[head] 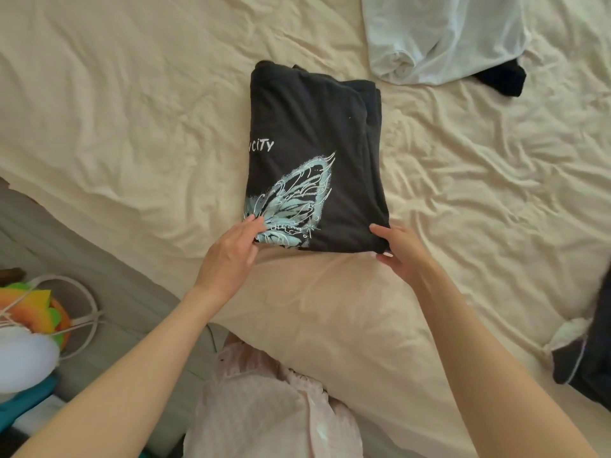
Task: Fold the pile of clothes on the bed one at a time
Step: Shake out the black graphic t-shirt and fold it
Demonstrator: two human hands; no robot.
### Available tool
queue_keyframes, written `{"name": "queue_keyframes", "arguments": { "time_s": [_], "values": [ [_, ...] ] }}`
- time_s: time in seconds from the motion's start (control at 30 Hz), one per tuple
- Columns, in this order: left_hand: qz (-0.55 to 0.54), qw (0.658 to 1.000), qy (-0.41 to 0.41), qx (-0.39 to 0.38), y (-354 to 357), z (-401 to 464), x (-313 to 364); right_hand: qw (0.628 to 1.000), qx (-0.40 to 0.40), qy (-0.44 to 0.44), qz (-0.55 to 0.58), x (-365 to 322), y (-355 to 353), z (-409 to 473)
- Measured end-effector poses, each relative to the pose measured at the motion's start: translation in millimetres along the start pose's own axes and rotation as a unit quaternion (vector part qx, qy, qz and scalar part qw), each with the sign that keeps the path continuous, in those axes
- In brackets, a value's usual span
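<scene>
Cream sheets, well rumpled, cover the bed (132,127), and in the middle of it lies a dark T-shirt (314,127) folded into a neat upright rectangle, several layers showing along its right edge. A pale blue butterfly print (291,203) spreads over its lower left part, with white lettering above it (only the end of a word reads, cut off at the fold).

Both hands are at the shirt's near edge. The left hand (231,252) lies on the lower left corner, fingers fairly straight and together, their tips resting on the butterfly; its grip is not closed around anything. The right hand (401,249) has the lower right corner, thumb on top of the cloth and fingers tucked beneath, so that grip is clamped on the shirt.

Farther up the bed, to the right, a white garment (446,38) lies loosely heaped, and a small black garment (502,79) pokes out from under its lower right side. At the right edge of the bed sits a dark garment with pale piping (582,368). Down on the left, off the bed, are a few bright orange and green things (36,312).
</scene>
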State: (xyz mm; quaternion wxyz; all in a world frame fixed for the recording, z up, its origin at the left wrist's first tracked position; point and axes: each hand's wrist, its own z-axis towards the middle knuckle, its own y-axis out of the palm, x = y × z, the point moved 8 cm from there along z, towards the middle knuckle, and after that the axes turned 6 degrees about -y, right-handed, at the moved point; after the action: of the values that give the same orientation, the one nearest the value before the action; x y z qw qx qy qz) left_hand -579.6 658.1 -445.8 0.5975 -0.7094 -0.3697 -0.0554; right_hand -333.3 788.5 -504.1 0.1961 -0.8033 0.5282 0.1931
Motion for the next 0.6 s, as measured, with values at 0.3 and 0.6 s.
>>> {"name": "queue_keyframes", "arguments": {
  "time_s": [0.3, 0.6],
  "values": [
    [-0.104, 0.957, -0.164, -0.217, 2, -80, -5, 0.984, -0.014, 0.175, 0.037, 67, -41, -108],
    [-0.249, 0.951, -0.18, 0.036, -54, -7, -1, 0.993, 0.023, 0.022, 0.111, -32, -21, -77]
  ]
}}
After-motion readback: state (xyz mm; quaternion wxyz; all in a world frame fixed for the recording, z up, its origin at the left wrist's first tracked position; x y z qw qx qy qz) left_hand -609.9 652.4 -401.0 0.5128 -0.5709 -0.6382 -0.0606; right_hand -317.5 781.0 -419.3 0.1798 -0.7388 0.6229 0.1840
